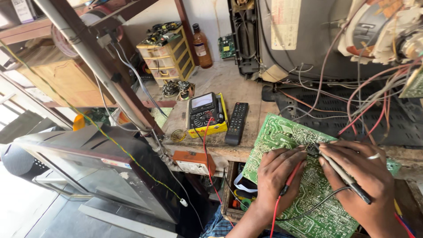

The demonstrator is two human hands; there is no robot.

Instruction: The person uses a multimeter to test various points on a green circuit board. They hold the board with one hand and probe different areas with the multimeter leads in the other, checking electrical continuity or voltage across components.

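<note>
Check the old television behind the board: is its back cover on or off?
Off. The television shows its bare tube neck, coil and loose wires.

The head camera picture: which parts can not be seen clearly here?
- Probe tips, head view: hidden under the fingers of the left hand and right hand on the green circuit board.
- Multimeter reading: too small.
- Board's lower part: cut off by the bottom edge.
- Open television: cut off at the top.
</note>
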